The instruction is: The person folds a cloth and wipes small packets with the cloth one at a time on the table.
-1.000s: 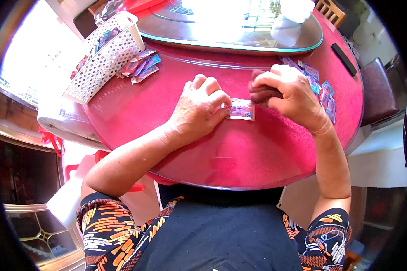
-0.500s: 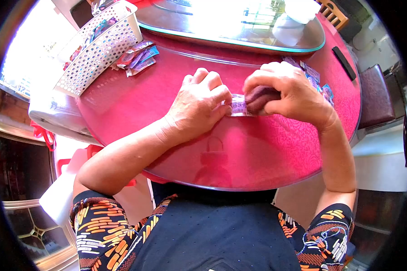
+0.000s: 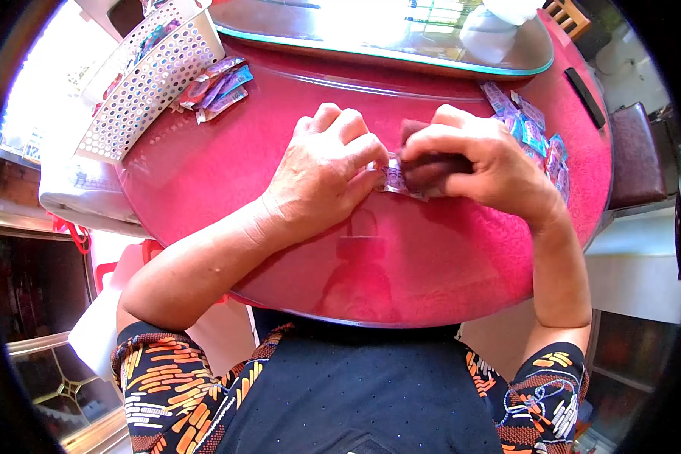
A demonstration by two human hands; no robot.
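Observation:
My left hand (image 3: 321,163) pinches the left end of a small purple-and-white printed sachet (image 3: 393,178) above the red table. My right hand (image 3: 488,160) is curled round a dark maroon wad of cloth (image 3: 433,171), which covers the sachet's right part. Just how the cloth meets the sachet is hidden by the fingers. To the right of my right hand lies a loose pile of purple and blue sachets (image 3: 535,138).
A white perforated basket (image 3: 155,94) with coloured packets stands at the upper left, several more sachets (image 3: 219,91) beside it. A glass-topped turntable (image 3: 340,38) takes up the table's far side, bearing a white pot (image 3: 488,38). A black bar-shaped object (image 3: 585,98) lies near the right edge.
The maroon cloth and my right fingers have shifted slightly left along the sachet, which looks more tilted now. The view has turned a little, showing more of the right-hand sachet pile.

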